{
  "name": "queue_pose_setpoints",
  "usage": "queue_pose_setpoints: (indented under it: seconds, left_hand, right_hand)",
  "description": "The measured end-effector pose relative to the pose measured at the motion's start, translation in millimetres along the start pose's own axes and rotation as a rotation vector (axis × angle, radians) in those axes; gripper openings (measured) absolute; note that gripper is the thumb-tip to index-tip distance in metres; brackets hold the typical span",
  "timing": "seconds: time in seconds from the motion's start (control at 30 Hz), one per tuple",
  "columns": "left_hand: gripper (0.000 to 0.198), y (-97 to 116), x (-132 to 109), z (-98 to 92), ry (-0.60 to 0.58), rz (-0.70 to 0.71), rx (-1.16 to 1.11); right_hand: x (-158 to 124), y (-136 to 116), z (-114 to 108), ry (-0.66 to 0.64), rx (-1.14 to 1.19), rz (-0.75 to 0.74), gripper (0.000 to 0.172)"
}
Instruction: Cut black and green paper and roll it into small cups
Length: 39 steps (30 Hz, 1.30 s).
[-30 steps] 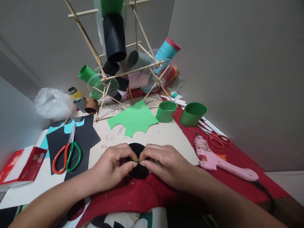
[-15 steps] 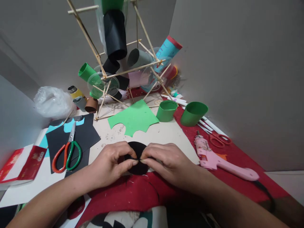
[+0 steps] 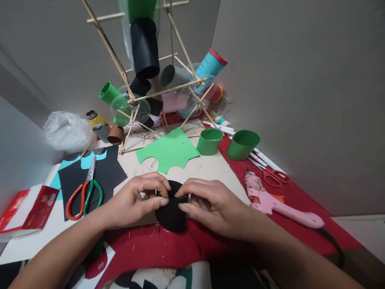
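Note:
A round piece of black paper (image 3: 171,216) is between my two hands, over the near edge of the table. It bends along a crease across its middle. My left hand (image 3: 143,196) pinches it at the left of the crease, thumb in front and fingers behind. From the right, my right hand (image 3: 207,202) grips the same crease between thumb and fingers. Just beyond the hands lies a green sheet (image 3: 171,148) with scalloped cuts. Scissors (image 3: 87,196) with one red and one green handle rest on black paper (image 3: 112,172) to the left.
A stick frame (image 3: 168,90) carrying paper tubes and clear lids rises at the back. Two green paper tubes (image 3: 209,148) stand right of the green sheet. A pink glue gun (image 3: 288,210), its cord trailing, and red-handled scissors (image 3: 275,178) lie right. A plastic bag (image 3: 69,130) sits back left.
My fingers have moved apart along the crease. The black paper's near part now tilts down towards me and shows more of its face.

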<state>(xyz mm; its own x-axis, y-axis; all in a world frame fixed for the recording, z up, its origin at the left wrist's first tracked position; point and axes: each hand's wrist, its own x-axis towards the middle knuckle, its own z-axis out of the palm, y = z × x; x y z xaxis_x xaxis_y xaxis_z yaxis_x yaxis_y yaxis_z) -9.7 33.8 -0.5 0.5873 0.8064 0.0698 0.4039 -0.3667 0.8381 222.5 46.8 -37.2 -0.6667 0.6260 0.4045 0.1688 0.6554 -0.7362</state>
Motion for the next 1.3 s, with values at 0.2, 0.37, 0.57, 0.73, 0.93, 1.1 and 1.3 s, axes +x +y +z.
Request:
queue_pose_setpoints:
  seconds: [0.2,0.37,0.57,0.73,0.93,1.1,1.3]
  left_hand:
    - [0.013,3.2,-2.1,5.5,0.016,0.001,0.041]
    - [0.011,9.3,-7.1,20.2,0.067,-0.173,0.019]
    - [0.006,9.5,-6.9,15.4,0.082,-0.166,-0.095]
    - [0.011,8.3,-5.6,13.9,0.031,-0.211,-0.101]
    - [0.01,9.5,-5.4,15.0,0.033,-0.166,-0.118]
    - [0.011,8.4,-6.7,14.9,0.069,-0.135,-0.064]
    - [0.01,8.4,-6.5,16.6,0.071,-0.12,0.02]
  right_hand:
    - [-0.4,-1.4,2.2,0.012,0.093,0.044,0.016]
    - [-1.1,-3.8,6.0,-0.014,0.13,0.084,0.016]
    - [-1.1,-0.4,0.8,-0.018,0.172,0.14,0.013]
    - [-0.8,-2.4,0.3,0.004,0.167,0.108,0.015]
    - [1.0,-8.4,1.1,0.04,0.092,0.039,0.019]
    - [0.5,-6.2,1.7,0.057,0.01,0.03,0.006]
    - [0.0,-4.3,5.4,0.083,-0.037,0.003,0.004]
